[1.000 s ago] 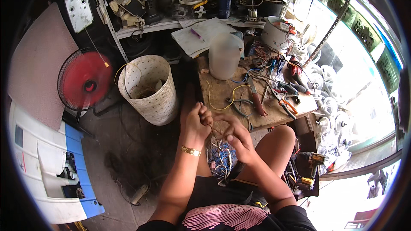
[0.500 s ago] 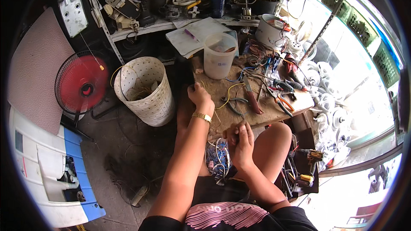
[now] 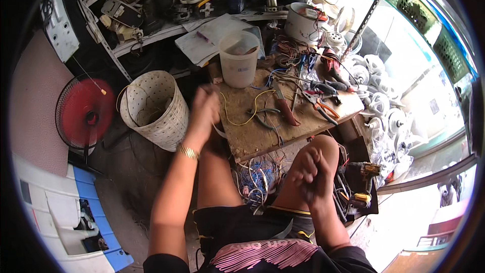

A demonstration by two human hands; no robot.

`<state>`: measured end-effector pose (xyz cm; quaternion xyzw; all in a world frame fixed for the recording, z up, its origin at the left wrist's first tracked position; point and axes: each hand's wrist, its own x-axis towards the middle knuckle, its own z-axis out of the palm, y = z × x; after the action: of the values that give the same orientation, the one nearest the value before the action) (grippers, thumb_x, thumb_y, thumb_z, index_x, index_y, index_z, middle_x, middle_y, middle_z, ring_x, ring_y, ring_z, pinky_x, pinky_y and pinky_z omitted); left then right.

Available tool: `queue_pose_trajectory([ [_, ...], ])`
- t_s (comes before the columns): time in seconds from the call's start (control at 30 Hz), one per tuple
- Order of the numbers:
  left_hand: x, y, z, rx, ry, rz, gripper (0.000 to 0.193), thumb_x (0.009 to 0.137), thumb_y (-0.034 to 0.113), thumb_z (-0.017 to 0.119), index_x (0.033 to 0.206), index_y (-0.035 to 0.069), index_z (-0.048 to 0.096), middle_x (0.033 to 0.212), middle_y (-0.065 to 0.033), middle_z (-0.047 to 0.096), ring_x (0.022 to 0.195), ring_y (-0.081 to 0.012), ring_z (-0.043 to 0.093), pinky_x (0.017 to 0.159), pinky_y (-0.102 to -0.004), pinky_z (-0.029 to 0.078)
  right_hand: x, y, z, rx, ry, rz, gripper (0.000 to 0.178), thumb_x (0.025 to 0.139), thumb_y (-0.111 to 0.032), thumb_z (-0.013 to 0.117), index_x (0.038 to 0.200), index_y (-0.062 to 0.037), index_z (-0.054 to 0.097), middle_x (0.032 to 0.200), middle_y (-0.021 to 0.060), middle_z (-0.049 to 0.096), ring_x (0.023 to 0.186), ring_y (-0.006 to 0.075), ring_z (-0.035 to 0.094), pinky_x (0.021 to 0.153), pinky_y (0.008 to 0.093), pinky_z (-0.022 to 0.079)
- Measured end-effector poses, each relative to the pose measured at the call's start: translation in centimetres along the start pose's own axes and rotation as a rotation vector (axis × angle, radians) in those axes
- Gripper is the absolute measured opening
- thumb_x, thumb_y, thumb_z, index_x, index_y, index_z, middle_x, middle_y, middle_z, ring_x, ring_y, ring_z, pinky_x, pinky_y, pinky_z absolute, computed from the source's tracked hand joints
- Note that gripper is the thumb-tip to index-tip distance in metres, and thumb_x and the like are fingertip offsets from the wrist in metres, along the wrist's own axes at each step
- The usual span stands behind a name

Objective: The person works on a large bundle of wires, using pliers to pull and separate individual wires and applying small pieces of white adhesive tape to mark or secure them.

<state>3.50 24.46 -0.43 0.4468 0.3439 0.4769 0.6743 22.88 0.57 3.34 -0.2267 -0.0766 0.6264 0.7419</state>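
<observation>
My left hand [image 3: 204, 108], smeared by motion, is at the left edge of the wooden table, beside the white perforated basket [image 3: 177, 116]; its fingers cannot be made out. Above my right knee, my right hand [image 3: 310, 174] is raised with fingers loosely bent and apart, and nothing shows in it. A thin yellow wire [image 3: 238, 124] curves across the wooden tabletop [image 3: 242, 139]. Close by lie dark teal-handled pliers [image 3: 263, 120] and a knife with a reddish-brown handle [image 3: 288, 114]. Orange-and-black pliers [image 3: 323, 106] rest farther right.
A translucent plastic bucket [image 3: 238, 65] stands at the table's back. Tangled wires [image 3: 255, 177] fill the space below the table's front edge. A cordless drill [image 3: 365, 184] lies at right, a red fan [image 3: 86, 114] stands at left, and a cluttered shelf [image 3: 172, 38] runs behind.
My hands have moved apart: the left shifted left toward the basket, the right moved right and its pinch loosened. The yellow wire now lies in a wider loop on the table. The view has shifted.
</observation>
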Motion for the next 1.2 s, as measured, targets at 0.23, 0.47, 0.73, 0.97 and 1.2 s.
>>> queue_pose_trajectory([
  [0.23,-11.0,-5.1,1.6,0.253,-0.812,-0.235,0.026,0.095,0.011,0.043,0.106,0.000,0.065,0.114,-0.0068,0.063,0.113,-0.0161,0.055,0.101,-0.0309,0.039,3.0,-0.1,2.9,0.239,-0.090,0.107,0.021,0.101,-0.017,0.037,0.084,-0.0101,0.048,0.064,-0.0027,0.034,0.051,0.0080,0.030,0.061,0.0253,0.032],
  [0.47,-13.6,-3.6,3.8,0.541,-0.452,0.250,0.055,0.079,-0.002,0.062,0.130,0.005,0.041,0.092,-0.0033,0.045,0.081,-0.0121,0.045,0.080,-0.0265,0.041,4.5,-0.5,4.2,0.199,-0.089,0.130,0.018,0.101,-0.019,0.039,0.094,-0.0075,0.051,0.070,-0.0002,0.038,0.057,0.0105,0.033,0.070,0.0293,0.037],
  [0.73,-14.6,-4.4,5.9,-0.009,-0.311,-0.039,0.015,0.100,0.011,0.048,0.100,0.002,0.060,0.077,0.0023,0.053,0.059,-0.0021,0.041,0.052,-0.0171,0.036,8.6,1.2,2.0,-0.607,-0.281,-0.003,0.037,0.102,-0.029,0.042,0.131,-0.0065,0.043,0.129,0.0139,0.052,0.121,0.0296,0.050,0.101,0.0423,0.039],
  [0.97,-13.7,-4.5,5.5,-0.018,0.006,0.004,0.019,0.100,0.018,0.050,0.104,0.003,0.061,0.072,0.0052,0.047,0.059,-0.0021,0.040,0.053,-0.0173,0.032,4.7,3.9,0.5,-0.870,-0.251,0.270,0.060,0.099,-0.015,0.048,0.145,-0.0053,0.012,0.133,0.0174,0.044,0.084,0.0248,0.065,0.073,0.0330,0.056],
  [1.2,-12.8,-4.1,3.8,-0.247,0.122,-0.042,0.027,0.100,0.031,0.050,0.102,0.006,0.059,0.070,0.0065,0.040,0.056,-0.0021,0.035,0.049,-0.0175,0.029,5.2,5.1,-1.2,-1.246,-0.313,-0.040,0.040,0.092,0.000,0.050,0.131,-0.0001,0.043,0.093,0.0108,0.066,0.082,0.0156,0.061,0.074,0.0275,0.048],
])
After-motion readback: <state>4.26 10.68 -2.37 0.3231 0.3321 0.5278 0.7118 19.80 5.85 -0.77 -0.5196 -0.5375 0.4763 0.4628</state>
